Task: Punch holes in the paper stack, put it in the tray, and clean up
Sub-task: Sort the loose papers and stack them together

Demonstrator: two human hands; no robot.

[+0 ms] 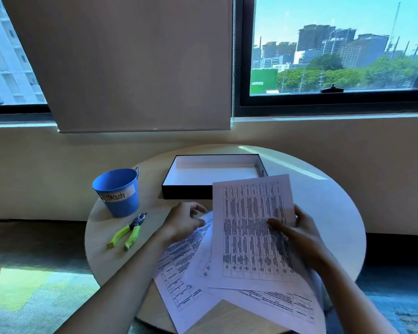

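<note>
Single head-worn view, wide-angle. Faces forward and down over the round surface (323,201), close above it. Window (336,56) fills the upper field.

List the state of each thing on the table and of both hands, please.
tray: open, nothing in it
trash bucket: upright
hole punch: lying on the table, untouched
top sheet: lifted, held by the right hand
other sheets: spread loosely, overlapping
left hand: open, above the sheets

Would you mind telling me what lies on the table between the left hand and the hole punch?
Nothing: in the head view, only bare tabletop separates the left hand from the green-handled hole punch.
</note>
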